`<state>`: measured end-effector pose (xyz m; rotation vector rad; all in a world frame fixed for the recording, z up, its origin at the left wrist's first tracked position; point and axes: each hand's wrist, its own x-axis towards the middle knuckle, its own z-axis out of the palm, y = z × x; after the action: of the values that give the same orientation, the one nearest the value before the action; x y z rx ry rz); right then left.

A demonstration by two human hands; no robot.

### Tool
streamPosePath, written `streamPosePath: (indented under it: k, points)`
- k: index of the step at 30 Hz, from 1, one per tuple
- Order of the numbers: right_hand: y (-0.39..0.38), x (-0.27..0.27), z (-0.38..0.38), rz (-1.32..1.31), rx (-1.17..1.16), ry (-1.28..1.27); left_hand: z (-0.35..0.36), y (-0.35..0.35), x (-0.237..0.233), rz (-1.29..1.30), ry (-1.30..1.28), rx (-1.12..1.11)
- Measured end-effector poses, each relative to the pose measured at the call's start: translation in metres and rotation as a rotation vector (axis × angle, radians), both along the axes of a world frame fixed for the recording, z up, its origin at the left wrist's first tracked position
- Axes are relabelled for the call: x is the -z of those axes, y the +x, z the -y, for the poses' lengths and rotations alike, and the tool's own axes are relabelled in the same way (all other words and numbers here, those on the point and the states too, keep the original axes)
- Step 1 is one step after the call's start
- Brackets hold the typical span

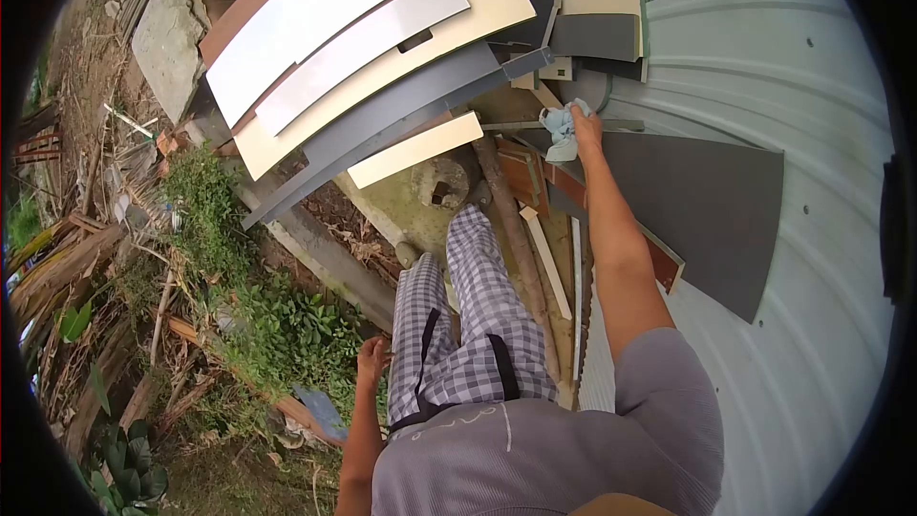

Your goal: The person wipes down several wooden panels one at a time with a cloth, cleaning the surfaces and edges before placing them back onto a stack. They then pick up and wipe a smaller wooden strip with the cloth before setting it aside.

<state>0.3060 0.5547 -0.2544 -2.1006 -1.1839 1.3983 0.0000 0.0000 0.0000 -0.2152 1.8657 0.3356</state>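
Note:
My right hand (588,124) is stretched forward and closed on a crumpled pale blue cloth (561,130). The cloth is over the end of a dark grey board (697,201) that leans by the corrugated metal sheet. My left hand (373,354) hangs beside my left thigh with its fingers curled; whether anything is in them is too small to tell. Ahead of me lie long boards: a white one (320,24), a narrower pale one (363,53), a cream one (382,72) and a grey one (401,100).
Corrugated metal sheeting (821,115) runs down the right side. A wooden pole (516,239) and a thin cream strip (547,263) lie near my legs. Green plants (287,334), a concrete edge (330,263) and broken wood (76,268) are on the left.

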Motion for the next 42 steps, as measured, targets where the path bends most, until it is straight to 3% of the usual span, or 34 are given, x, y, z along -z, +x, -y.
streamPosePath:
  k: [2,3,5,9,11,17,20,23,27,29,32,36,39,42]
  points:
    - [0.01,-0.016,-0.014,0.001,0.206,0.162,0.007,0.009,-0.028,-0.035,-0.051,-0.019]
    - [-0.023,-0.008,-0.055,-0.063,0.288,0.274,-0.008,-0.007,0.003,-0.079,-0.026,-0.024]
    - [0.001,-0.006,-0.081,-0.046,0.319,0.398,0.011,0.001,0.001,-0.065,-0.043,-0.054]
    - [0.019,-0.02,-0.12,0.1,0.295,0.445,0.004,0.009,-0.006,-0.037,-0.084,-0.032]
    - [-0.004,-0.055,-0.118,0.16,0.436,0.339,0.002,0.008,-0.01,-0.057,-0.091,-0.016]
    - [-0.024,-0.072,-0.115,0.391,0.424,0.328,0.009,0.0,0.0,-0.057,-0.02,-0.077]
    - [-0.012,-0.051,-0.118,0.405,0.384,0.333,0.002,-0.004,-0.005,-0.07,-0.024,-0.085]
    - [-0.023,-0.074,-0.11,0.438,0.35,0.318,0.004,-0.006,-0.005,-0.064,-0.024,-0.088]
    - [-0.012,-0.061,-0.105,0.428,0.34,0.3,0.006,-0.005,-0.001,-0.055,-0.011,-0.037]
    - [-0.01,-0.055,-0.103,0.598,0.301,0.369,-0.007,-0.003,-0.001,-0.052,-0.019,-0.035]
    - [-0.009,-0.068,-0.1,0.572,0.204,0.285,-0.014,-0.005,0.003,-0.028,-0.003,-0.034]
    - [-0.008,-0.069,-0.086,0.58,0.26,0.298,-0.012,-0.008,0.009,-0.025,-0.024,-0.036]
    - [-0.002,-0.064,-0.088,0.518,0.281,0.341,-0.012,-0.01,0.008,-0.026,-0.018,-0.01]
    - [0.009,-0.055,-0.1,0.293,0.314,0.535,-0.012,-0.012,0.006,-0.027,0.008,0.011]
